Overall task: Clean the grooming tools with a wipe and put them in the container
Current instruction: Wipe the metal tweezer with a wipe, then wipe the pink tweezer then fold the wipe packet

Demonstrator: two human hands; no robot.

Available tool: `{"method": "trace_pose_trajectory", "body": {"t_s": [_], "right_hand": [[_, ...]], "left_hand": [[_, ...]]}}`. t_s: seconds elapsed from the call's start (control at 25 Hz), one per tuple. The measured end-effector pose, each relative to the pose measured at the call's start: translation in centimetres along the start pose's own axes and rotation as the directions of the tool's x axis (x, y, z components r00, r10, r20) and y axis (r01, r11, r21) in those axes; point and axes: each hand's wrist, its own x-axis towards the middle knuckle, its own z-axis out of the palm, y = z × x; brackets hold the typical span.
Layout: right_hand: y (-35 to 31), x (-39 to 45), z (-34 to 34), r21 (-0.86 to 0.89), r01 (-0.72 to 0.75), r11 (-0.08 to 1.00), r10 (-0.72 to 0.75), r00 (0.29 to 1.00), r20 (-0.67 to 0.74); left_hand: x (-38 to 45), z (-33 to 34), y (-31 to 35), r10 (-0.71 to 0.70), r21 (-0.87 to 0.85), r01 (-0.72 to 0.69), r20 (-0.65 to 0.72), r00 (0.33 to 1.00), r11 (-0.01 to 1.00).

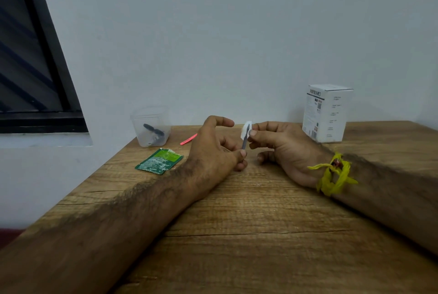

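Observation:
My left hand [214, 146] pinches the lower end of a thin grey grooming tool [244, 142], which stands nearly upright above the wooden table [260, 222]. My right hand [279, 146] pinches a small white wipe [246, 129] around the tool's upper tip. A clear plastic container [151, 126] stands at the table's far left corner with dark tools inside. A thin red nail file [188, 139] lies on the table between the container and my left hand.
A torn green wipe sachet [159, 161] lies left of my left hand. A white carton box [326, 113] stands at the back right against the wall. A dark window [30, 56] is at the left, beyond the table's left edge.

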Motion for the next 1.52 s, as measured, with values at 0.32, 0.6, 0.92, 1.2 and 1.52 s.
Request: {"method": "trace_pose_trajectory", "body": {"t_s": [0.32, 0.6, 0.92, 1.2, 1.52], "right_hand": [[0.5, 0.8, -0.1, 0.024, 0.056, 0.998, -0.049, 0.974, -0.22], [0.4, 1.0, 0.4, -0.12, 0.069, 0.99, -0.097, 0.964, -0.247], [1.3, 4.3, 0.8, -0.485, -0.043, 0.873, -0.179, 0.898, -0.403], [1.5, 4.8, 1.7, -0.765, 0.203, 0.611, -0.408, 0.909, -0.084], [1.7, 4.8, 2.0, -0.75, 0.253, 0.611, -0.456, 0.887, -0.073]], "left_hand": [[0.6, -0.1, -0.5, -0.043, 0.001, 0.043, -0.059, 0.997, 0.999], [0.9, 0.0, -0.3, 0.052, 0.242, -0.029, -0.089, 0.995, 0.97], [0.9, -0.9, -0.5, 0.229, 0.479, -0.205, 0.009, 0.973, 0.854], [3.3, -5.9, 0.7, 0.351, 0.749, -0.144, -0.125, 0.928, 0.647], [6.0, -14.4, 2.9, 0.308, 0.689, 0.227, -0.56, 0.769, 0.688]]}}
